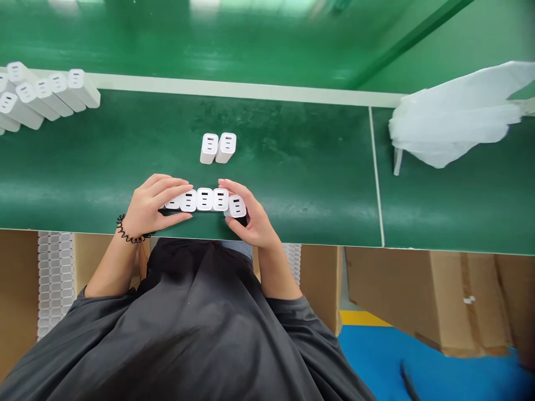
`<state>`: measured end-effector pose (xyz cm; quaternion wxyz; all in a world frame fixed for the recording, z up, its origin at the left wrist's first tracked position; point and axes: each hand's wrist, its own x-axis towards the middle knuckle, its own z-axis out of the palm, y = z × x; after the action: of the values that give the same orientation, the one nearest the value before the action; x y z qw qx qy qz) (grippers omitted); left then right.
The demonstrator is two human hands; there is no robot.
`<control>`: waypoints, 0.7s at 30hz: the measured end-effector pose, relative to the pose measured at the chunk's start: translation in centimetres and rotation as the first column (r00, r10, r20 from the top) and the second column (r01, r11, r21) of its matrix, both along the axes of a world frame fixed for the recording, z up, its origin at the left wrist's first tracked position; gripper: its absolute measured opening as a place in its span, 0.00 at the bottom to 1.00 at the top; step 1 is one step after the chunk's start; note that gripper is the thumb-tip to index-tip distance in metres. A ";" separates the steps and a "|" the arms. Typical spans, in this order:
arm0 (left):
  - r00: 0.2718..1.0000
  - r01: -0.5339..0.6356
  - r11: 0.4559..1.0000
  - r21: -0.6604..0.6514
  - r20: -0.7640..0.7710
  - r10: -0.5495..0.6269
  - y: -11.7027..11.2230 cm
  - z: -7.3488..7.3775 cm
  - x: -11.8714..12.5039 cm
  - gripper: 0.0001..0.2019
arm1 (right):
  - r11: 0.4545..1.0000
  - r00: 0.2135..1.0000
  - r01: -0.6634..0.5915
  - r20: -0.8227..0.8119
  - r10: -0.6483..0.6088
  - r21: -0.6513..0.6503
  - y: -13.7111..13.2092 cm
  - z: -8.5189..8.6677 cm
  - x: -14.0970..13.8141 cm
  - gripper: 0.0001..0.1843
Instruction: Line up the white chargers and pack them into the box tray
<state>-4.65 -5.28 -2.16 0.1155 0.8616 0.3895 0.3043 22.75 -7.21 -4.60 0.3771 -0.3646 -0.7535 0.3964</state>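
A row of several white USB chargers stands near the front edge of the green table, port faces up. My left hand is closed round the row's left end, fingers behind and thumb in front, partly hiding the chargers there. At the other end my right hand grips the rightmost charger, which sits slightly askew and a little nearer to me than its neighbours. Beyond the row, two more chargers stand side by side, untouched.
A cluster of white chargers leans at the far left by a pale strip. White plastic sheeting lies at the right. Cardboard boxes and white stacks stand below the table.
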 end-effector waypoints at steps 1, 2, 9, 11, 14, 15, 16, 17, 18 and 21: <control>1.000 0.009 1.000 0.001 0.017 -0.009 0.0 0.0 0.0 0.24 | 1.000 1.000 0.005 0.001 -0.005 -0.005 0.0 -0.1 0.0 0.36; 0.999 0.022 1.000 0.004 0.038 -0.022 0.0 0.1 0.0 0.25 | 1.000 1.000 0.012 -0.002 -0.012 -0.007 -0.1 -0.1 0.0 0.36; 0.986 0.084 0.996 -0.022 0.146 -0.080 -0.3 0.5 0.0 0.26 | 0.998 0.998 0.057 -0.031 -0.058 -0.024 -0.2 -1.0 0.0 0.35; 0.989 0.057 0.996 -0.065 0.143 -0.048 -0.5 0.5 -0.2 0.26 | 0.997 0.997 0.072 -0.027 -0.073 -0.032 -0.3 -1.1 0.0 0.36; 0.991 0.026 0.989 -0.144 0.130 -0.007 -0.7 0.6 -0.9 0.30 | 0.996 0.996 0.082 -0.033 -0.082 -0.026 -0.2 -1.2 0.0 0.36; 0.991 0.033 0.985 -0.171 0.136 -0.010 -0.8 0.7 -1.2 0.32 | 0.996 0.996 0.082 -0.032 -0.083 -0.022 -0.2 -1.2 0.0 0.36; 0.989 0.048 0.979 -0.197 0.148 -0.018 -0.9 0.7 -1.5 0.34 | 0.996 0.996 0.082 -0.030 -0.083 -0.019 -0.2 -1.2 0.0 0.37; 0.987 0.063 0.974 -0.219 0.161 -0.028 -0.9 0.7 -1.8 0.36 | 0.996 0.996 0.083 -0.030 -0.084 -0.016 -0.2 -1.2 0.0 0.37; 0.984 0.075 0.968 -0.240 0.172 -0.034 -1.0 0.6 -2.0 0.38 | 0.996 0.996 0.084 -0.032 -0.084 -0.016 -0.2 -1.3 0.0 0.38; 0.978 0.091 0.952 -0.293 0.206 -0.031 -1.1 0.3 -2.6 0.41 | 0.995 0.994 0.092 -0.061 -0.093 -0.026 -0.1 -1.2 0.0 0.39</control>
<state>-7.21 -6.33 -1.84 0.2930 0.8109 0.3908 0.3222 22.72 -7.34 -5.84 0.4140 -0.3909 -0.7191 0.3983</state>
